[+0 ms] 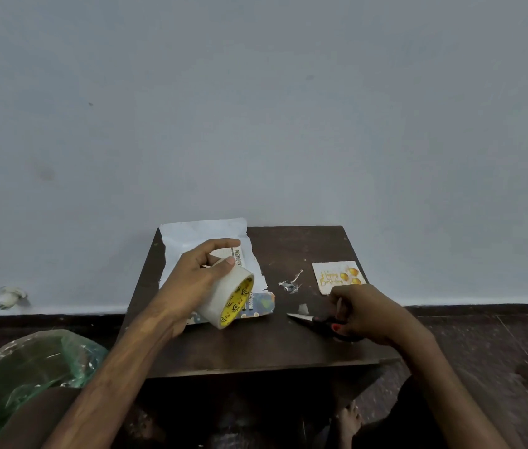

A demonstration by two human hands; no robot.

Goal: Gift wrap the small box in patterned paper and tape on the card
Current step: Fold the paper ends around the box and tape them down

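We look down past a plain grey-blue wall (256, 108) to a dark floor (499, 335), where a small dark table (288, 345) stands against the wall. A crumpled green plastic bag (29, 367) lies at the lower left, beside the left forearm. On the left rear part of the table the paper (191, 233) lies white side up, its far edge curling up against the wall. A patterned blue strip of it (264, 306) shows along its near edge. The box (238, 254) sits on the paper, mostly hidden behind the left hand, and we see only a pale face with dark lettering. The left hand (197, 277) hovers above paper and box, fingers and thumb curled round a roll of tape (230, 303), which is tilted so that its yellow core faces us. The right hand (372, 312) rests on the right side of the table, clenched on the red handles of the scissors (308, 319). Their blades are together and point left, lying on the tabletop. Just behind that hand lies the card (337, 275), flat and face up, with gold balloons and a birthday greeting, well apart from the box. Between card and paper sit a few small scraps (290, 283). A small white object (8, 298) lies on the floor by the wall at far left, too blurred to name.
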